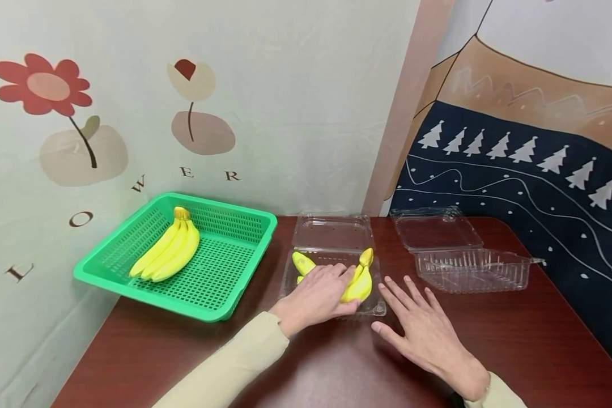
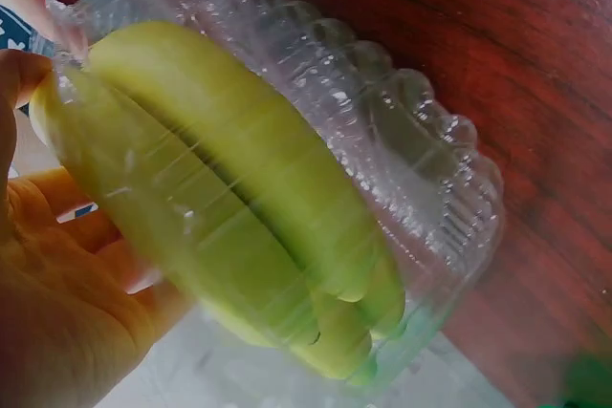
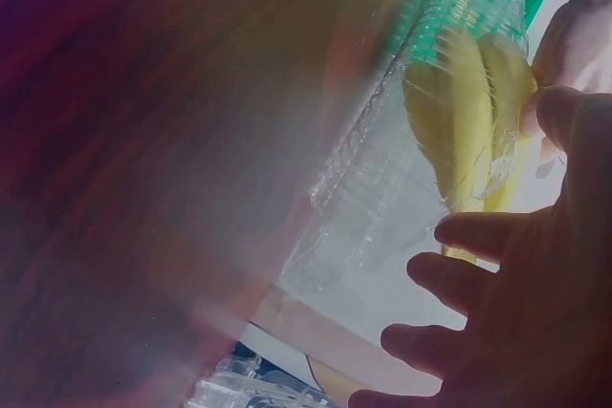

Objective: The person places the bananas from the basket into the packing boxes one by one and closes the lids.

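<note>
Gripping bananas (image 1: 359, 289) inside container edges (image 1: 379, 309): left hand (image 1: 317, 294) | right hand (image 1: 424, 333) just outside

2 wrist views, seemingly hazy

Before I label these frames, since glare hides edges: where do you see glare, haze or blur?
Head: mostly crisp, soft sheen on the table; left wrist: bright glints on the clear container; right wrist: milky haze across the table, glare behind the bananas.
</note>
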`<act>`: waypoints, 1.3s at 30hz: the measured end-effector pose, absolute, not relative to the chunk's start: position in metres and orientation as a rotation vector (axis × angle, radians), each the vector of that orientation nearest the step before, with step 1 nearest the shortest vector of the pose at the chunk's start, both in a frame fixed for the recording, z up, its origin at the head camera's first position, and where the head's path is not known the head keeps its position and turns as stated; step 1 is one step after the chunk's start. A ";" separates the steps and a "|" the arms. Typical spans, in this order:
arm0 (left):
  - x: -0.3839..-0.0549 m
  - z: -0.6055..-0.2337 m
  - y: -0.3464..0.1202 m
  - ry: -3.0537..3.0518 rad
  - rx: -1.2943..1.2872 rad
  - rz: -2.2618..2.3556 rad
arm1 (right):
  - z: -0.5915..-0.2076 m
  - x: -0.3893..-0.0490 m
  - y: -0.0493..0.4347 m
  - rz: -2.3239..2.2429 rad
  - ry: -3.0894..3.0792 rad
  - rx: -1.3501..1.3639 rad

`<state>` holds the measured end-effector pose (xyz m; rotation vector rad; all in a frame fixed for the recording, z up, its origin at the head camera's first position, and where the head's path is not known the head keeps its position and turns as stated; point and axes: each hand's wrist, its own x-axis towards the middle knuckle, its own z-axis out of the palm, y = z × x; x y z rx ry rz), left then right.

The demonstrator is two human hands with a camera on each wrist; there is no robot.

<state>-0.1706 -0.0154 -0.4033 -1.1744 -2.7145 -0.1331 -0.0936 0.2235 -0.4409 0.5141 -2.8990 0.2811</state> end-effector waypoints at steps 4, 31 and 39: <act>-0.174 -0.407 -0.015 -2.758 -1.166 -0.157 | -0.442 -0.094 0.223 0.289 -2.896 0.523; -0.179 -0.417 -0.020 -2.807 -1.193 -0.204 | -0.447 -0.095 0.215 0.269 -2.854 0.622; -0.173 -0.412 -0.034 -2.819 -1.174 -0.275 | -0.447 -0.095 0.216 0.271 -2.854 0.627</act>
